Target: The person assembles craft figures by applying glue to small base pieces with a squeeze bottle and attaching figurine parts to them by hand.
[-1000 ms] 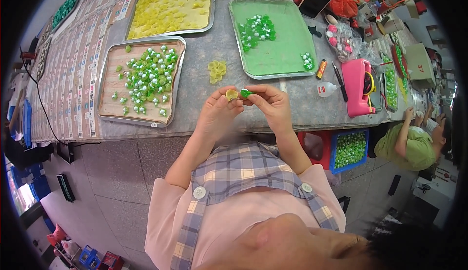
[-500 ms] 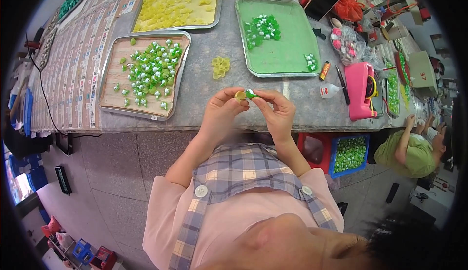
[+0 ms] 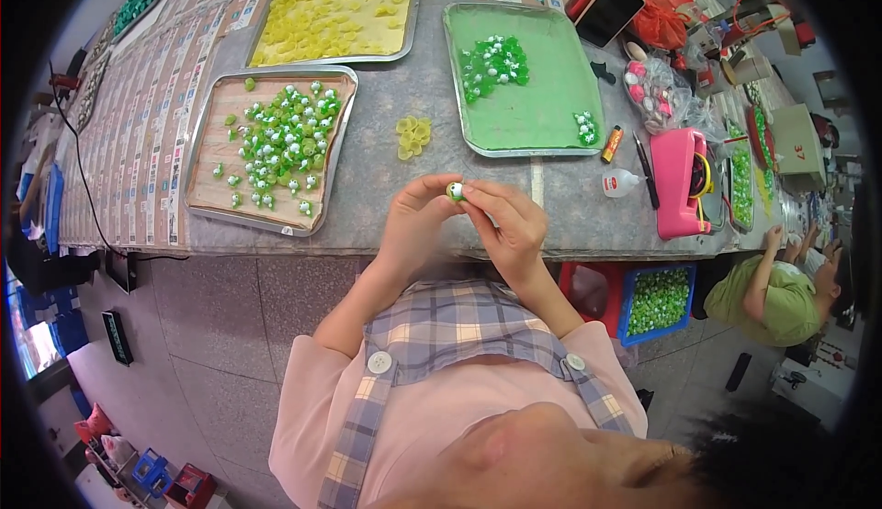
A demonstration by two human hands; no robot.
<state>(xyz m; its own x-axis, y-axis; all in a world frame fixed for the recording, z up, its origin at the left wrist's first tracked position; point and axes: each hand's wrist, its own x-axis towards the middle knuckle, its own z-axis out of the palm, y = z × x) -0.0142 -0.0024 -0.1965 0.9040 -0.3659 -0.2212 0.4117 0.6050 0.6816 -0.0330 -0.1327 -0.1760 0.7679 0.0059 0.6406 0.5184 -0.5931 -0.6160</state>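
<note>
Above the table's near edge, my left hand [image 3: 412, 220] and my right hand [image 3: 511, 231] meet fingertip to fingertip. Between them is a small green figure with a round white head [image 3: 455, 191], pinched by my right thumb and fingers. My left fingers are closed around its other side, where the small yellow cup-shaped piece is mostly hidden. Just beyond my hands lies a cluster of yellow cup-shaped pieces [image 3: 413, 138]. To the left, a brown-lined metal tray [image 3: 210, 149] carries many green-and-white figures. A green-lined tray [image 3: 544, 105] on the right bears two groups of similar figures.
A metal tray [image 3: 416, 15] of yellow pieces lies at the far left. Rightward are a glue stick [image 3: 612, 143], a small white bottle [image 3: 620, 182], a black pen [image 3: 646, 171] and a pink tape dispenser [image 3: 673, 183]. Below the table edge stands a blue crate [image 3: 627, 311]. Another person [image 3: 763, 299] sits far right.
The green-and-white figure and the yellow cup-shaped piece, side by side before, are now brought together. My right hand has moved slightly left and down; the figure's head is turned differently.
</note>
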